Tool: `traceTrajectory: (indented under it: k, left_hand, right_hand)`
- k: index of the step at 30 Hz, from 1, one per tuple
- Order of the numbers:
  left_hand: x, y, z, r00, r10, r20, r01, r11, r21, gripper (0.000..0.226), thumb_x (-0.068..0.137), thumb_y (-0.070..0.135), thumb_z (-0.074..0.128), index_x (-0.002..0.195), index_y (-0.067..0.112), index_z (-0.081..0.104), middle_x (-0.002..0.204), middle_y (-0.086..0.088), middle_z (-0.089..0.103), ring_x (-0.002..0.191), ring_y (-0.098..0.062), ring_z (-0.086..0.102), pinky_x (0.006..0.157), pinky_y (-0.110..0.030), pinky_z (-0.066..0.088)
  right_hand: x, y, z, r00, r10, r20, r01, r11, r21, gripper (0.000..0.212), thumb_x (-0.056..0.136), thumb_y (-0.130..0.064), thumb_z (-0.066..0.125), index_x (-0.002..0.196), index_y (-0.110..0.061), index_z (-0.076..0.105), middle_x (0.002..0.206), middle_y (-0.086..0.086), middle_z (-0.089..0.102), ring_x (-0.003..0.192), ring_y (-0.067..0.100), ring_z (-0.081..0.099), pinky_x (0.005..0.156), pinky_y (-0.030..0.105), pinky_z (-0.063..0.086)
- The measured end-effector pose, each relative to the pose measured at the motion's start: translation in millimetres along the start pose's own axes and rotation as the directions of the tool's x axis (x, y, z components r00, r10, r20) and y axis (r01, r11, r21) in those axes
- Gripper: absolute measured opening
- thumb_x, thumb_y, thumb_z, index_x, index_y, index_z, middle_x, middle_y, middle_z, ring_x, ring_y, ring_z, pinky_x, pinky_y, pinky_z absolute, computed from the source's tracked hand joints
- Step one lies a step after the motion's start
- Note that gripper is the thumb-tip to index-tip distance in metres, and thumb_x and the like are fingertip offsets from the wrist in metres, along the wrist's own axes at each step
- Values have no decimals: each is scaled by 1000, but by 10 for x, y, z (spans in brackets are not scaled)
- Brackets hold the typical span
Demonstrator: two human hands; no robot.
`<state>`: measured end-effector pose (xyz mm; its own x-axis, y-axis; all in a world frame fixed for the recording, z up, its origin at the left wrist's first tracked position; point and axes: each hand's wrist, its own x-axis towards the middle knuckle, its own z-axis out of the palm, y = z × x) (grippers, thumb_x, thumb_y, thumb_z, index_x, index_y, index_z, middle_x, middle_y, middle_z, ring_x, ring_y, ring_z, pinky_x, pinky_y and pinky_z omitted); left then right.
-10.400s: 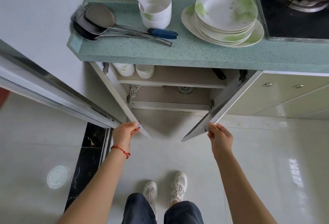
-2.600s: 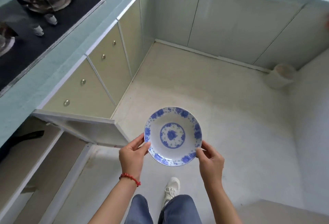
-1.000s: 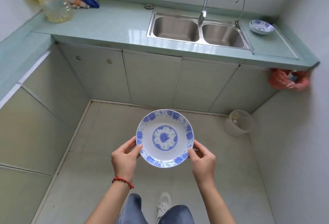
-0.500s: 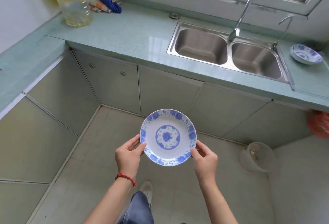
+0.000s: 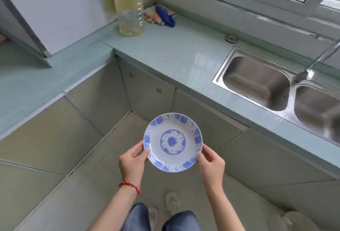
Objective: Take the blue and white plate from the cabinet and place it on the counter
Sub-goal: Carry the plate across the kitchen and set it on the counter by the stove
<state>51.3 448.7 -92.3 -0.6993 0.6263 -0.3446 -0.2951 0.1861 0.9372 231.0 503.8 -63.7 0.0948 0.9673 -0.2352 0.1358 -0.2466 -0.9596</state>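
I hold the blue and white plate (image 5: 173, 141) level in front of me, over the floor and short of the counter. My left hand (image 5: 132, 162) grips its left rim and my right hand (image 5: 211, 162) grips its right rim. The pale green counter (image 5: 174, 54) runs across ahead, with its front edge above closed cabinet doors. A red bead bracelet is on my left wrist.
A large bottle of yellowish liquid (image 5: 128, 8) stands at the counter's back left corner, with a blue and orange cloth (image 5: 161, 14) beside it. A double steel sink (image 5: 276, 87) and its faucet (image 5: 312, 65) lie to the right. A second counter (image 5: 27, 80) runs along the left.
I have moved closer to the counter and the view has turned left. The plate stays held in both hands, as before.
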Motion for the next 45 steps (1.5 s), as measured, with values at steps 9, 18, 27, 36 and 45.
traceTrajectory:
  k: [9, 18, 27, 36, 45]
  left_hand:
    - [84, 55, -133, 915, 4, -404, -50, 994, -102, 32, 70, -1, 71, 96, 19, 71, 93, 3, 73, 91, -12, 68, 72, -22, 57]
    - [38, 170, -749, 731, -5, -682, -148, 975, -166, 35, 71, -1, 68, 93, 26, 72, 87, 16, 74, 86, -9, 69, 76, -31, 56]
    - [601, 282, -1591, 626, -56, -778, -191, 956, -222, 34, 71, -5, 65, 92, 21, 73, 87, 9, 75, 85, -14, 70, 71, -29, 59]
    - [1583, 793, -2586, 667, -29, -744, -188, 960, -206, 33, 70, -6, 66, 96, 14, 71, 86, 4, 74, 76, -7, 69, 62, -19, 56]
    - [2269, 931, -2987, 660, -79, -747, -158, 958, -240, 32, 71, -4, 68, 94, 18, 72, 91, 3, 74, 84, -16, 70, 73, -35, 59]
  right_hand:
    - [585, -390, 574, 902, -52, 428, 117, 985, -126, 44, 76, 0, 58, 77, -43, 69, 74, -25, 72, 68, -5, 64, 63, 11, 52]
    - [457, -471, 1527, 678, -21, 735, 206, 965, -162, 39, 76, -5, 58, 79, -41, 71, 71, -16, 74, 60, 1, 61, 58, 9, 48]
    - [199, -445, 2748, 583, 20, 812, 255, 945, -205, 36, 76, -3, 56, 85, -33, 72, 71, -8, 75, 69, 15, 68, 64, 23, 55]
    - [-17, -668, 4020, 632, 1, 775, 266, 939, -218, 37, 76, -6, 57, 84, -39, 72, 67, -13, 73, 68, 20, 69, 67, 31, 55]
    - [68, -765, 4893, 633, -27, 773, 306, 926, -219, 44, 77, -5, 58, 70, -48, 69, 70, 12, 71, 71, 38, 61, 62, 32, 48]
